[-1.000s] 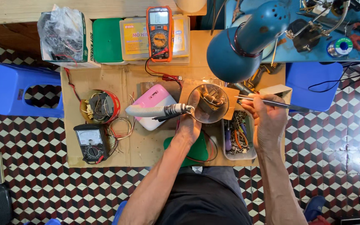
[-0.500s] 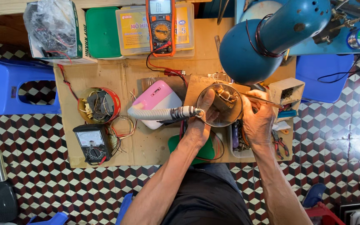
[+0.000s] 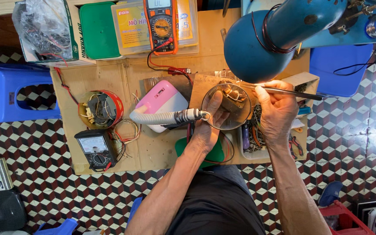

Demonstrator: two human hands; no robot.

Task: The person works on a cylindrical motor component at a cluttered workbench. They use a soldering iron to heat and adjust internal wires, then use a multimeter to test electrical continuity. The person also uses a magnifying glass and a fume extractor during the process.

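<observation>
My left hand (image 3: pixel 209 126) grips a small brown electrical part (image 3: pixel 233 99) seen through a round magnifier lens (image 3: pixel 225 107) on a white flexible neck (image 3: pixel 162 116). My right hand (image 3: pixel 276 108) is closed on a thin metal tool (image 3: pixel 290 92) whose tip points left at that part. Both hands work over a cardboard-covered low table (image 3: pixel 105 78), under a blue lamp shade (image 3: pixel 262 41).
An orange multimeter (image 3: pixel 161 24) with red leads lies at the back, a black analog meter (image 3: pixel 95 148) at the front left, a red tin of wire parts (image 3: pixel 101 109) beside it. A pink device (image 3: pixel 164 101), a tool tray (image 3: pixel 257 139), blue stools (image 3: pixel 9 93) and a checkered floor surround me.
The view has shifted closer and slightly left. My left hand has moved up under the lens onto the part; my right hand stays by the part with the tool.
</observation>
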